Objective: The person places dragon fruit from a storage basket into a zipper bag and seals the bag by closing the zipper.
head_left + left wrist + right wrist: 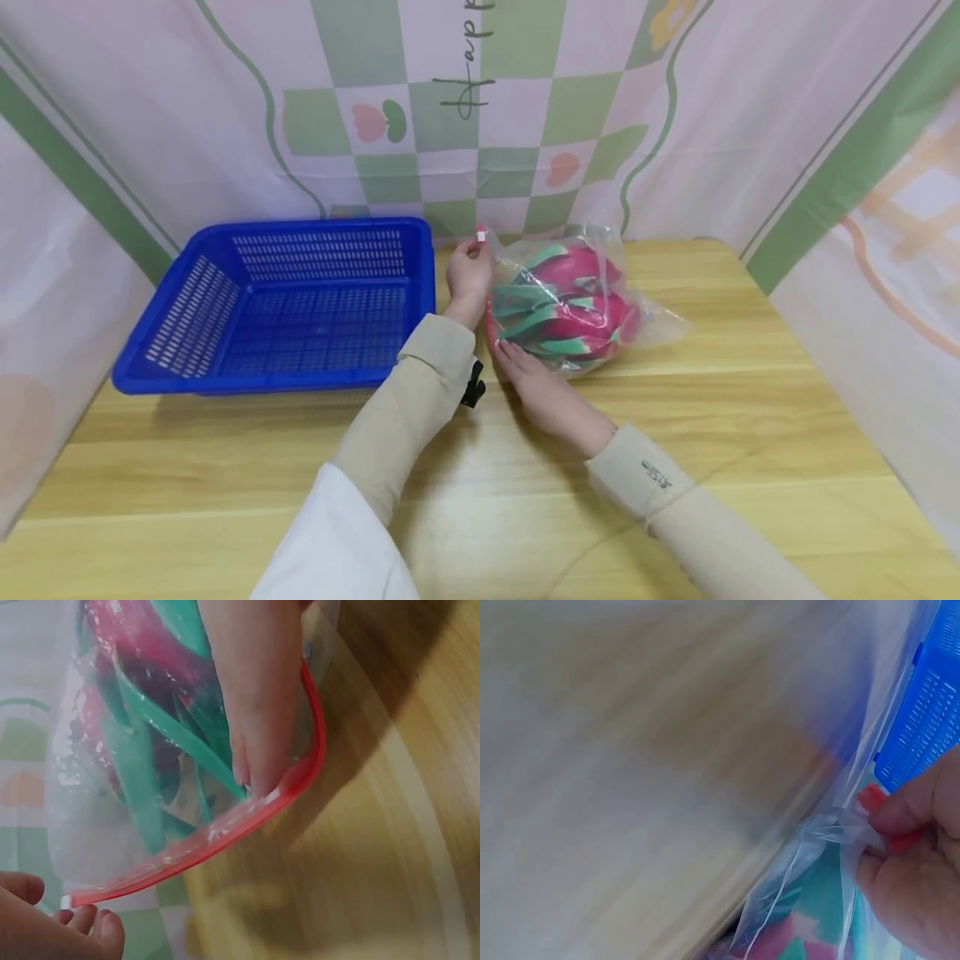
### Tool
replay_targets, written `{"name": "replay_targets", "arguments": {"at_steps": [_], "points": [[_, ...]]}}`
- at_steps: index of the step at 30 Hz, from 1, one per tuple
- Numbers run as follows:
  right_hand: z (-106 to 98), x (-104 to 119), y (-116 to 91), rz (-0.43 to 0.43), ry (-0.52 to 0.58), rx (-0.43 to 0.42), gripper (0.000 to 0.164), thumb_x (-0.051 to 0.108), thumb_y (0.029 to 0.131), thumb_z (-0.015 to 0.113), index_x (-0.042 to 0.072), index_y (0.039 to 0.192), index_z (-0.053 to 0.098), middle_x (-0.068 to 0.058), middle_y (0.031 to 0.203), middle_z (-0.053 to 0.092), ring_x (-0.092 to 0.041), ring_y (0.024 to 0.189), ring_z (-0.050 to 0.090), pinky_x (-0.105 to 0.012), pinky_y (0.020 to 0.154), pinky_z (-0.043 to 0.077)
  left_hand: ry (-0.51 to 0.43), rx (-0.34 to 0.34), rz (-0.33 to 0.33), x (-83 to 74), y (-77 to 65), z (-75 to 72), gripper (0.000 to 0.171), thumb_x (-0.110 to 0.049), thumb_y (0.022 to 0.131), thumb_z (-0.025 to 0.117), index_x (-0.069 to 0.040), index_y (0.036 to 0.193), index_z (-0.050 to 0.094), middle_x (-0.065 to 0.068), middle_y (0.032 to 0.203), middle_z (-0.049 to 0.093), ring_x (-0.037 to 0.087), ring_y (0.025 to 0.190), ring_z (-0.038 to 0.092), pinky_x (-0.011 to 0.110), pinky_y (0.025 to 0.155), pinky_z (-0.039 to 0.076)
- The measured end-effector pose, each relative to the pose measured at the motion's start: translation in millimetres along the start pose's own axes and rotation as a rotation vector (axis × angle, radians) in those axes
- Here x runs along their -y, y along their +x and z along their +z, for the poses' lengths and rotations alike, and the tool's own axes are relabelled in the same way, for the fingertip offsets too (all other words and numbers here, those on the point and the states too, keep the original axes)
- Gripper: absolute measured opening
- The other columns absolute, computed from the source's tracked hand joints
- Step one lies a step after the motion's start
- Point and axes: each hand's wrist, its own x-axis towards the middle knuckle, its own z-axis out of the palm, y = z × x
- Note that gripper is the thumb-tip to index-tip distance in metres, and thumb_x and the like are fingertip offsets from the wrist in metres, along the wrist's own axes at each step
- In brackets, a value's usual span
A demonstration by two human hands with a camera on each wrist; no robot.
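A clear plastic zip bag (517, 262) with a red zip strip (187, 859) lies on the table, and red-pink dragon fruits (577, 321) with green scales show through it. At the far end of the strip, my left hand (470, 277) pinches the bag by its small white slider (66, 901). The near end of the strip is held by my right hand (551, 400). In the right wrist view, that hand's thumb and finger (900, 814) pinch the red edge and some crumpled film.
Left of the bag stands a blue plastic basket (322, 333) with slotted walls and nothing visible inside. Both rest on a wooden table (525, 517). A patterned cloth (517, 117) hangs behind, and more cloth walls flank the sides.
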Motion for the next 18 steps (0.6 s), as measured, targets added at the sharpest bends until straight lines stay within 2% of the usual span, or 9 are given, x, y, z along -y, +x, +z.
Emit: {"name": "replay_targets", "arguments": {"at_steps": [2,5,10,14,18], "points": [[1,-1,5,0.001,-0.039,0.004,0.052,0.0,0.099,0.033,0.0,0.149,0.024,-0.021,0.156,0.025,-0.036,0.144,0.025,-0.049,0.117,0.025,0.076,0.026,0.008,-1.9,-0.5,-0.8,0.039,-0.019,0.099,0.05,-0.007,0.136,0.051,0.016,0.129,0.06,0.03,0.112,0.06,0.038,0.091,0.052],[2,-1,12,-0.003,-0.117,0.018,0.055,0.0,0.094,0.044,-0.005,0.147,0.027,-0.025,0.153,0.028,-0.039,0.142,0.029,-0.049,0.116,0.028,0.179,0.102,0.012,-5.7,-2.7,-3.5,0.045,-0.016,0.097,0.049,-0.007,0.14,0.044,0.017,0.134,0.056,0.031,0.119,0.055,0.04,0.099,0.048],[2,-1,17,-0.01,-0.189,0.057,0.06,0.009,0.089,0.057,-0.01,0.141,0.035,-0.029,0.151,0.03,-0.041,0.14,0.032,-0.049,0.115,0.03,0.249,0.269,0.011,-13.7,-11.5,-13.6,0.052,-0.014,0.096,0.047,-0.002,0.145,0.035,0.019,0.14,0.049,0.031,0.125,0.049,0.04,0.107,0.042],[-4,0,18,-0.032,-0.17,0.082,0.052,0.012,0.091,0.056,-0.01,0.136,0.044,-0.028,0.148,0.037,-0.041,0.135,0.04,-0.049,0.111,0.036,0.295,0.384,0.026,-21.8,-19.4,-25.5,0.057,-0.016,0.096,0.048,-0.001,0.147,0.029,0.018,0.142,0.047,0.029,0.128,0.046,0.038,0.11,0.039],[-28,7,21,-0.09,-0.063,0.069,0.04,0.01,0.094,0.053,-0.007,0.129,0.053,-0.024,0.137,0.052,-0.037,0.126,0.052,-0.046,0.104,0.045,0.384,0.471,0.034,-32.8,-25.3,-39.4,0.059,-0.017,0.095,0.05,-0.003,0.148,0.028,0.017,0.145,0.045,0.028,0.132,0.045,0.038,0.112,0.037]]}}
